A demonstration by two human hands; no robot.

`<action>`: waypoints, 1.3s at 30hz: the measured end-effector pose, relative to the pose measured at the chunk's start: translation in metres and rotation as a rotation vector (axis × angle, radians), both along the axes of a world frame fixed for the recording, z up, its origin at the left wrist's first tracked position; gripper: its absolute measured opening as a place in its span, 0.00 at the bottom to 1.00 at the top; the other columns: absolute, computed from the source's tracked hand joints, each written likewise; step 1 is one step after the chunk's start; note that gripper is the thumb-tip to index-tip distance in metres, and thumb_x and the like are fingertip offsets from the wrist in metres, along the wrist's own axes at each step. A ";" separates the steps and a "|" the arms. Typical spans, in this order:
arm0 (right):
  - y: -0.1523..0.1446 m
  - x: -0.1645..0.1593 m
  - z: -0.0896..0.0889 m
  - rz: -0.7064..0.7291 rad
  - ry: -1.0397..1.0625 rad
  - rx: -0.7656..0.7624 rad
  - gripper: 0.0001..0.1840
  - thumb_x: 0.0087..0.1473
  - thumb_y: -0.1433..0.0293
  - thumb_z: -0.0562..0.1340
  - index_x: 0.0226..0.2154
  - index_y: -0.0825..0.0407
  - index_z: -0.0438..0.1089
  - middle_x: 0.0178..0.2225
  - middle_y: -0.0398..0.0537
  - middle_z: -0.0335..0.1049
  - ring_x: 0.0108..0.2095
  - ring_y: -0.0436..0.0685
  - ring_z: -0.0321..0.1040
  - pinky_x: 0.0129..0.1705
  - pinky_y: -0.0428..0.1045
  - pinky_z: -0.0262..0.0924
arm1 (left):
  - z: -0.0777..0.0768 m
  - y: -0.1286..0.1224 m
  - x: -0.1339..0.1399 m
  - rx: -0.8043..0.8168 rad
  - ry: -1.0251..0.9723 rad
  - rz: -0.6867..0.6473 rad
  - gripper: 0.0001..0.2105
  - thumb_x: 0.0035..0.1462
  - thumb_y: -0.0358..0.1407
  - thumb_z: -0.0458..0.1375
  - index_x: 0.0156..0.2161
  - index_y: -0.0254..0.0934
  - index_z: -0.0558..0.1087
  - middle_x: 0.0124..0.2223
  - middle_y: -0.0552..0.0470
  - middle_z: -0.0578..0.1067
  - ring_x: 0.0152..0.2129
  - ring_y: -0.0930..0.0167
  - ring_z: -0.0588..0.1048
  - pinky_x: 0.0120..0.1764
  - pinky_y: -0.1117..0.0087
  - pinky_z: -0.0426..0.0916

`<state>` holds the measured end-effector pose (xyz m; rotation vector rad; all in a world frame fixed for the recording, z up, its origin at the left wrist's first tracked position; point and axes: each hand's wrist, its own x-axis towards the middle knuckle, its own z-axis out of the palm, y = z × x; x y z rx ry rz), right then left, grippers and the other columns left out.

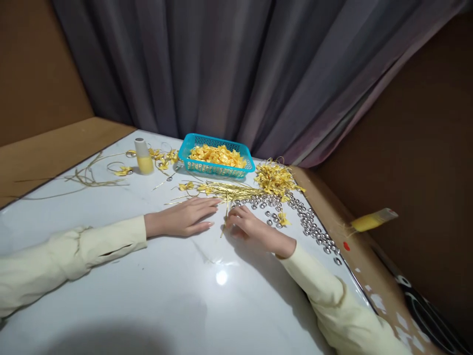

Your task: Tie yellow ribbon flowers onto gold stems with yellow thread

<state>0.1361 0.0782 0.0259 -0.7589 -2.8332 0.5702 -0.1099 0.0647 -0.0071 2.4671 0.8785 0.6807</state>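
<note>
My left hand [188, 215] lies flat on the white tabletop, fingers stretched out and the thumb apart, with nothing in it. Its fingertips reach the near side of a bundle of thin gold wire stems [236, 189]. My right hand [254, 229] is curled, its fingertips at a short gold wire stem [222, 228] that stands out from the bundle toward me. The thumb side is partly hidden and slightly blurred. Yellow ribbon-like flowers [275, 178] are heaped at the bundle's right end. Small silver heart-shaped beads [308, 220] lie scattered beyond and right of my right hand.
A blue basket [218, 170] full of yellow petal pieces stands at the back. Left of it are a bottle with yellow contents [144, 158] and loose wires [86, 178]. Another yellow-filled bottle [373, 220] and black-handled scissors [421, 305] lie off the table's right edge.
</note>
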 end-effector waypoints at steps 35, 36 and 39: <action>-0.013 -0.013 0.007 -0.293 0.397 -0.570 0.10 0.52 0.63 0.63 0.26 0.51 0.66 0.25 0.41 0.67 0.30 0.52 0.63 0.36 0.48 0.55 | 0.013 -0.036 0.031 -0.956 -0.387 -0.027 0.14 0.59 0.41 0.56 0.30 0.31 0.73 0.17 0.59 0.66 0.14 0.79 0.62 0.23 0.76 0.58; -0.012 -0.012 0.007 -0.295 0.394 -0.569 0.10 0.52 0.63 0.63 0.26 0.51 0.66 0.26 0.42 0.68 0.30 0.53 0.63 0.36 0.48 0.55 | 0.014 -0.035 0.030 -0.968 -0.381 -0.029 0.13 0.59 0.41 0.56 0.32 0.31 0.74 0.16 0.61 0.64 0.13 0.79 0.60 0.21 0.77 0.56; -0.010 -0.010 0.008 -0.284 0.385 -0.564 0.09 0.52 0.64 0.63 0.26 0.51 0.66 0.28 0.43 0.69 0.32 0.53 0.63 0.37 0.49 0.55 | 0.016 -0.033 0.028 -1.001 -0.376 -0.034 0.14 0.58 0.41 0.57 0.33 0.30 0.75 0.13 0.63 0.59 0.11 0.80 0.55 0.19 0.77 0.51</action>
